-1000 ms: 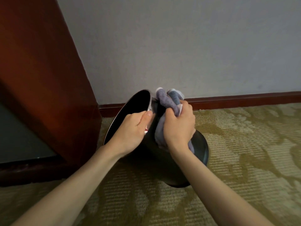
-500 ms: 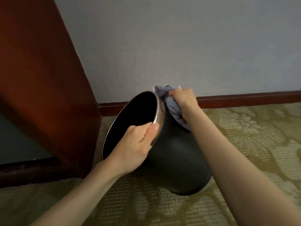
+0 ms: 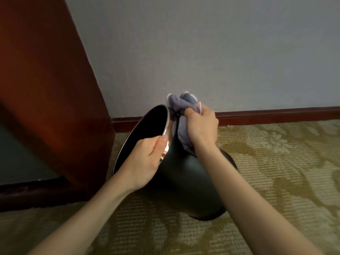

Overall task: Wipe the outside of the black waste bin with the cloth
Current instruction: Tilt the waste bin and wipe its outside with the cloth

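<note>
The black waste bin [image 3: 185, 183] is tilted on the carpet, its open mouth turned to the left and its base on the floor at lower right. My left hand [image 3: 145, 161] grips the bin's shiny rim on the near side. My right hand [image 3: 200, 126] holds a bunched grey-purple cloth [image 3: 181, 107] and presses it against the bin's outer wall just behind the rim, on the upper side. Part of the cloth sticks up above my fingers; the rest is hidden under my palm.
A dark red wooden cabinet [image 3: 46, 89] stands close on the left, next to the bin's mouth. A pale wall [image 3: 220, 52] with a dark red skirting board [image 3: 276, 114] runs behind. Patterned olive carpet [image 3: 276, 172] covers the floor to the right and front.
My right hand with the cloth went up the bin's side to the rim, then came back down a little. The left hand kept its grip on the rim and the bin stayed tilted.
</note>
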### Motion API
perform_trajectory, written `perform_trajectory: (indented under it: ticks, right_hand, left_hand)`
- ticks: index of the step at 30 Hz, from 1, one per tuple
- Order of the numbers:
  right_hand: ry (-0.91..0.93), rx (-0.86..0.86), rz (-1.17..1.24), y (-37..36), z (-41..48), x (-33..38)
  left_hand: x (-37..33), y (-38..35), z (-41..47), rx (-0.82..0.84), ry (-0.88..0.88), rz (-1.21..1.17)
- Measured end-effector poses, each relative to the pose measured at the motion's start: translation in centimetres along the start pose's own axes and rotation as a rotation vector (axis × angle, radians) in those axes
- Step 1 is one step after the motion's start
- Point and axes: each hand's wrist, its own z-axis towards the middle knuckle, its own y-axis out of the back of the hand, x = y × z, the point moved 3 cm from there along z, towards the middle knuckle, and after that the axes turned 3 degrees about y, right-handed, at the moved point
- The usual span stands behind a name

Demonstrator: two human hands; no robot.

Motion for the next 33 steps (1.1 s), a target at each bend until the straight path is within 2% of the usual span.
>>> perform_trajectory:
  ticks: [3, 6, 15, 23, 29, 33]
  right_hand:
    - [0.132, -0.132, 0.038, -0.3, -3.0, 0.0]
    - [0.212, -0.185, 0.032, -0.4, -4.2, -0.2]
    - [0.1, -0.079, 0.027, 1.4, 0.8, -1.9]
    - [0.01, 0.024, -0.033, 2.8, 4.2, -6.3]
    - [-0.092, -0.007, -0.085, 6.0, 3.9, -11.7]
    - [-0.155, -0.062, -0.082, 8.3, 3.0, -14.7]
  left_hand:
    - [0.1, 0.7, 1.2, -0.052, 0.026, 0.002]
    - [0.0, 0.9, 2.8, -0.02, 0.054, -0.006]
    - [-0.7, 0.1, 4.1, -0.012, -0.021, 0.117]
    - [-0.5, 0.5, 3.2, 0.013, -0.041, 0.093]
    - [0.1, 1.0, 2.6, 0.044, 0.018, 0.041]
    - [-0.9, -0.2, 3.0, 0.079, -0.044, 0.111]
